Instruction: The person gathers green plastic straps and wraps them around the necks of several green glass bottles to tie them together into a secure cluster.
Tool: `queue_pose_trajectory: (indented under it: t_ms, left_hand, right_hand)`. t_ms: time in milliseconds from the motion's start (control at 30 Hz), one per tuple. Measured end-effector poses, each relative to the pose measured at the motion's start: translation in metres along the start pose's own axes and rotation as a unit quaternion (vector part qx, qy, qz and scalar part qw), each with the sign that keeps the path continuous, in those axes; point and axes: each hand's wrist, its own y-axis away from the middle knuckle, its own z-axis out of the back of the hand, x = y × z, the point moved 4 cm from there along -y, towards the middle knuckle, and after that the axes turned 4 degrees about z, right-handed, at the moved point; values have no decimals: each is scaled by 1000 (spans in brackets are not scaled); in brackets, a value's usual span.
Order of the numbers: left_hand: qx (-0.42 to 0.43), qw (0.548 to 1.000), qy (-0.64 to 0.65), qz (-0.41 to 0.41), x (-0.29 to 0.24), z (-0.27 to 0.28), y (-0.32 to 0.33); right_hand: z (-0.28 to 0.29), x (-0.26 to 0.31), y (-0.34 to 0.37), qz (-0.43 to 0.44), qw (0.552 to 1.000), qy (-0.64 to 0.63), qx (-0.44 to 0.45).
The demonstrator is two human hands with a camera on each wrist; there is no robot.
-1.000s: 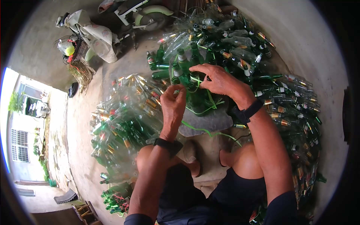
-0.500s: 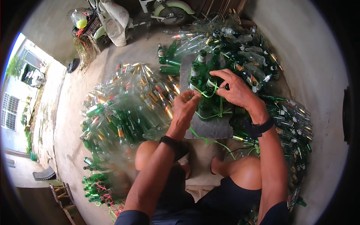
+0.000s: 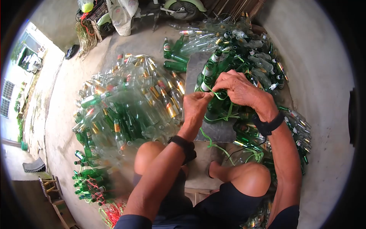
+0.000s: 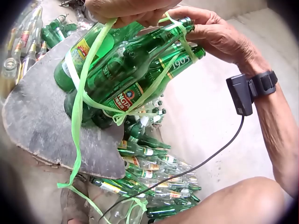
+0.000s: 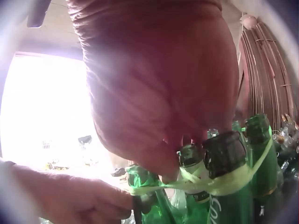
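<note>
A cluster of green beer bottles (image 4: 126, 70) stands close together on a grey slab (image 4: 37, 121), leaning in the head view. Light green plastic twine (image 4: 81, 107) loops round their bodies, with a knot at the front, and passes round the necks. My left hand (image 3: 195, 108) pinches the twine between thumb and fingers at the near side of the necks. Across from it, my right hand (image 3: 244, 89) bends over the bottle tops and pinches the twine there; its fingertips are partly hidden. A loose tail of twine hangs over the slab's near edge.
Loose clear and green bottles (image 3: 152, 110) lie heaped on the left, with another bottle heap (image 3: 263, 57) at the back right. Bottles tied with red twine (image 3: 91, 183) sit at lower left. A scooter (image 3: 183, 9) stands behind. A black cable (image 4: 201, 163) hangs from the right wrist.
The head view has shifted. My hands have come closer together, and the right fingers, spread before, have drawn in at the necks. The bottle cluster has tilted away from the left hand.
</note>
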Motion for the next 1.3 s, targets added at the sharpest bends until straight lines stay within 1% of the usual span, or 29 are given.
queue_pose_trajectory:
  t_ms: [33, 67, 133, 167, 233, 333, 367, 433, 467, 533, 567, 633, 667, 733, 767, 833, 867, 900, 933, 1000, 1033, 1133, 1167, 1233, 1300]
  left_hand:
    - [-1, 1000, 2, 2, 2, -1, -1]
    - [-2, 1000, 6, 1, 3, -2, -1]
    - [-4, 1000, 13, 2, 4, -3, -2]
    - [-11, 1000, 11, 9, 5, -3, -3]
    - [-17, 1000, 10, 18, 8, -5, -5]
    - [-23, 999, 28, 33, 8, -5, -4]
    - [-25, 999, 25, 24, 8, -6, -4]
    - [-28, 999, 23, 15, 9, -6, -5]
    - [-31, 999, 10, 26, 7, -7, -4]
    - [-35, 999, -2, 40, 3, -6, -1]
    - [-37, 998, -11, 41, 3, -7, 0]
    - [-39, 998, -19, 42, 1, -8, 2]
    - [-36, 999, -6, 37, -1, -10, 3]
    - [-34, 999, 6, 32, -4, -10, 5]
    - [-31, 999, 1, 30, -5, -10, 5]
    - [-28, 999, -4, 29, -7, -11, 6]
    - [-38, 999, -9, 12, -8, -13, 7]
    - [-49, 999, -15, -5, -10, -14, 7]
    - [-50, 999, -14, -4, -10, -13, 7]
    - [-27, 999, -23, 7, -12, -14, 9]
    - [-27, 999, -22, 8, -12, -14, 9]
    - [-33, 999, -26, -3, -10, -16, 8]
    - [-30, 999, -10, -9, -9, -17, 9]
    - [-26, 1000, 6, -16, -10, -18, 8]
    - [-15, 1000, 4, -23, -10, -19, 7]
  right_hand:
    - [-1, 0, -2, -16, 998, 4, 56]
    - [1, 1, -5, -15, 998, 4, 59]
    - [2, 1, -8, -35, 993, -10, 115]
    - [6, 5, -11, -35, 992, -9, 118]
    - [8, 11, -16, -95, 977, 5, 191]
    - [9, 13, -22, -86, 974, 29, 206]
    - [11, 15, -25, -86, 974, 29, 207]
    - [12, 16, -29, -101, 961, 48, 253]
    - [14, 16, -29, -101, 961, 48, 254]
    - [16, 19, -30, -63, 958, 94, 265]
    - [14, 18, -29, -64, 957, 94, 266]
    - [17, 19, -28, -11, 966, 156, 207]
    - [18, 17, -26, -11, 966, 156, 208]
    - [23, 19, -25, 57, 971, 184, 139]
    - [23, 17, -24, 58, 971, 184, 139]
    - [26, 20, -25, 113, 974, 179, 87]
    - [28, 22, -24, 113, 973, 179, 88]
    - [32, 27, -23, 131, 972, 182, 65]
    - [36, 32, -22, 149, 970, 184, 43]
    - [36, 36, -19, 154, 967, 200, 29]
    - [38, 37, -18, 157, 964, 216, 14]
    - [50, 40, -15, 138, 962, 234, 6]
    - [51, 39, -12, 138, 962, 235, 8]
    - [53, 30, -6, 56, 982, 178, 34]
    - [51, 26, -2, 46, 983, 179, 22]
